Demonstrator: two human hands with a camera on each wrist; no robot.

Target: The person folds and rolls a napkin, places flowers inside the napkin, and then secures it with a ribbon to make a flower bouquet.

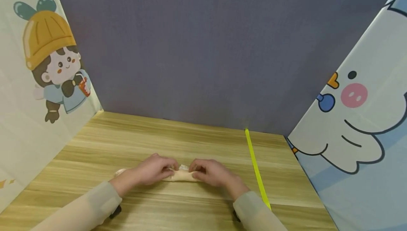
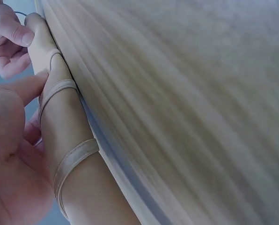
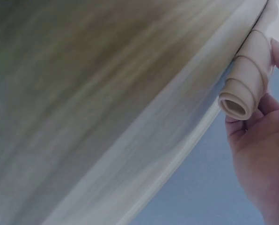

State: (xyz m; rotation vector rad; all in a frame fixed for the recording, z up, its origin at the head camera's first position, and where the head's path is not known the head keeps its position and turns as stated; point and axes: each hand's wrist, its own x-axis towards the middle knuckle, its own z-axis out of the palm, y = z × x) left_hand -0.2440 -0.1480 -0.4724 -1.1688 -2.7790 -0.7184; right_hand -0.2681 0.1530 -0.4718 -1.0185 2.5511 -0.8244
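Observation:
A beige sheet rolled into a tube [image 1: 184, 176] lies crosswise on the wooden tabletop, partly hidden by both hands. Stitched edging winds around the roll [image 2: 71, 124] in the left wrist view. Its right end shows a hollow, layered opening in the right wrist view. My left hand [image 1: 155, 169] grips the roll left of its middle, thumb on the near side and fingertips over the top. Mirroring it, my right hand [image 1: 213, 173] pinches the roll farther right, thumb and fingers on opposite sides. A small whitish flap [image 1: 183, 167] shows between the hands.
A bright yellow strip [image 1: 257, 169] runs along the tabletop [image 1: 143, 132] to the right of the hands. Behind stands a dark grey panel [image 1: 197, 54]. Cartoon-printed white panels [image 1: 19, 118] flank the table on both sides.

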